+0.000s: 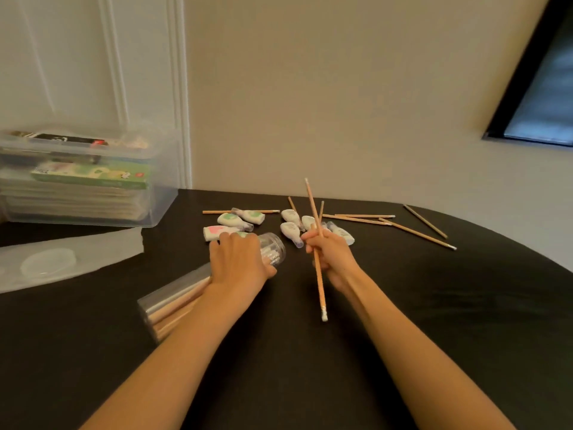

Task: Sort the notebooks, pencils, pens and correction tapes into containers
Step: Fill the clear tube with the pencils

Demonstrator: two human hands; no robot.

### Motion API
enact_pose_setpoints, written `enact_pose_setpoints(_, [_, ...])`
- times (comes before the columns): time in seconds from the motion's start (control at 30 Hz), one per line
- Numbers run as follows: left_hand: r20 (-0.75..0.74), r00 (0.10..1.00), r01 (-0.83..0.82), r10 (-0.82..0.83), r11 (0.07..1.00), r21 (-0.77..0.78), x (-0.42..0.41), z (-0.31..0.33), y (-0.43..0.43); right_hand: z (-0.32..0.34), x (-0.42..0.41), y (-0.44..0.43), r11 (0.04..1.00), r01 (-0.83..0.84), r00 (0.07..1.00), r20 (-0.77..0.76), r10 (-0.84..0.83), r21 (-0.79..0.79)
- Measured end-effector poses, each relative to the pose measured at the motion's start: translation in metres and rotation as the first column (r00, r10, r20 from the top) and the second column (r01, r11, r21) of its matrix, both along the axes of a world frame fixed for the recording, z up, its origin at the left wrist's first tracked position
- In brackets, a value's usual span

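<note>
Your right hand (330, 252) clamped round a few pencils (319, 283), your left hand (238, 259) gripping a clear jar (274, 248) lying on the black table (403, 305), correction tapes (242, 217) and loose pencils (415, 232) just beyond, notebooks (90, 176) stacked in the clear box (161, 209).

Open surface of the black table (434, 321) is left on the near right, where a hand can be passed freely. The far middle is cluttered with correction tapes (235, 219), and loose pencils (417, 233) are spread to their right. The far left is taken up by a clear box (155, 209), with a flat lid (77, 259) laid before it. Nearer, the way is barred by a jar (173, 293) lying on its side, gripped by the left hand (238, 259). A narrow gap is left between it and the right hand (328, 252), in which a bunch of pencils (319, 274) is held.
</note>
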State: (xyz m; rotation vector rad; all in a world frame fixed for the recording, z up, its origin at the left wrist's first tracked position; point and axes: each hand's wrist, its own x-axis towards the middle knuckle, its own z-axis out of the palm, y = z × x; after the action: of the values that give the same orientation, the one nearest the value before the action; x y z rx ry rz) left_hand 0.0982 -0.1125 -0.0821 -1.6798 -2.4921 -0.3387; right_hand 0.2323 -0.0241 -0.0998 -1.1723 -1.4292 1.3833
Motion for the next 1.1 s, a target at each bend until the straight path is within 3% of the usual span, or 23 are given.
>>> enact_pose_setpoints(0.23, [-0.124,0.991,0.054,-0.047,0.997,0.06,0.031,-0.009,0.014,-0.011,0.039,0.007,0.992,-0.053,0.938,-0.348,0.01,-0.115])
enact_pose_setpoints(0.33, [-0.146,0.988,0.051,-0.04,0.996,0.073,0.034,-0.013,0.017,-0.016,0.038,0.01,0.986,-0.069,0.904,-0.428,-0.004,-0.155])
enact_pose_setpoints(0.43, [-0.158,0.986,0.06,-0.046,0.994,0.089,0.038,-0.015,0.019,-0.017,0.035,0.011,0.983,-0.069,0.925,-0.381,-0.002,-0.171])
enact_pose_setpoints(0.57, [-0.162,0.986,0.048,-0.033,0.995,0.089,0.039,-0.015,0.021,-0.014,0.033,0.012,0.993,0.084,0.99,-0.106,-0.092,-0.078])
enact_pose_setpoints(0.73, [-0.159,0.987,0.042,-0.027,0.995,0.096,0.038,-0.013,0.021,-0.005,0.035,0.011,0.989,0.142,0.985,0.105,-0.136,-0.051])
enact_pose_setpoints(0.83, [-0.152,0.988,0.043,-0.027,0.994,0.104,0.038,-0.01,0.021,-0.004,0.032,0.011,0.985,0.167,0.98,0.099,-0.171,0.045])
enact_pose_setpoints(1.0, [-0.145,0.989,0.05,-0.036,0.994,0.1,0.039,-0.008,0.018,-0.002,0.026,0.003,0.958,0.157,0.988,-0.039,-0.152,0.24])
enact_pose_setpoints(1.1, [-0.152,0.988,0.055,-0.04,0.994,0.099,0.039,-0.008,0.015,-0.006,0.028,0.0,0.943,0.086,0.993,0.044,-0.105,0.322])
